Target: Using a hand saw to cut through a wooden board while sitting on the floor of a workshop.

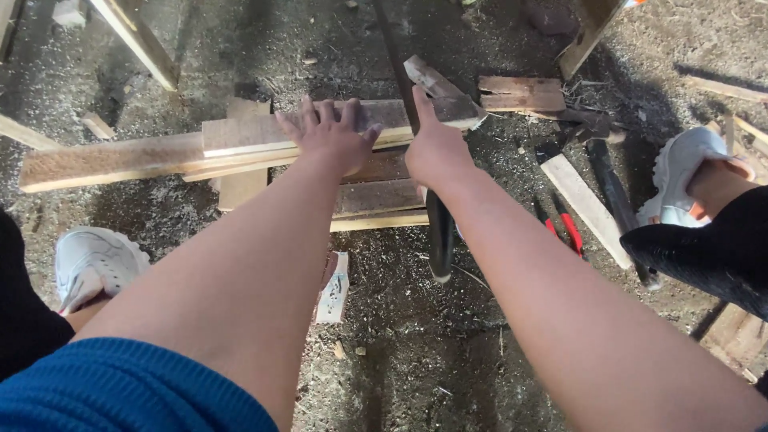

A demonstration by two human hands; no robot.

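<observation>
Hands on wood, ground level.
Left hand (332,136) spread flat on the plank (240,144); right hand (436,148) grips a dark saw (439,232) at the plank. Cut depth hidden, plank still whole.

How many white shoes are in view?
2: one shoe at the lower left beside the left arm, the other shoe at the right edge near the red-handled pliers. None seems hidden.
</observation>
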